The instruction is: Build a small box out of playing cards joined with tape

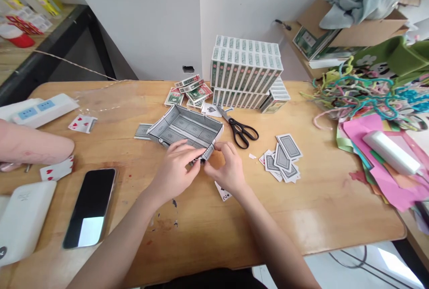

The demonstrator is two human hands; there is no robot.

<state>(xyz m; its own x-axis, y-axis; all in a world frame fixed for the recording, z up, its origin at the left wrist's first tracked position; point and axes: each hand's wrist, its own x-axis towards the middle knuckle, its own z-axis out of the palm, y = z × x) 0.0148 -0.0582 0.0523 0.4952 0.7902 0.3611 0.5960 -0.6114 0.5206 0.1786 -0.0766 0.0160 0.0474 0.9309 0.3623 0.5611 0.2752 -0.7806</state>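
A shallow tray made of playing cards (184, 123), patterned grey inside, rests on the wooden table in front of me. My left hand (177, 164) has its fingers closed on the tray's near wall, close to the near right corner. At that same corner my right hand (229, 164) pinches the edge between thumb and fingers. What lies between the fingertips is partly hidden. One playing card (223, 190) shows partly from under my right hand. Black-handled scissors (244, 131) lie right of the tray, their blades over an ace of spades (211, 109).
Stacked card boxes (246, 68) stand at the back, with loose card packs (192, 90) beside them. Loose cards (283, 159) lie to the right. At left are a phone (90, 208), a power bank (27, 222), a power strip (45, 110) and another person's arm (33, 144). Coloured paper (385, 155) covers the right edge.
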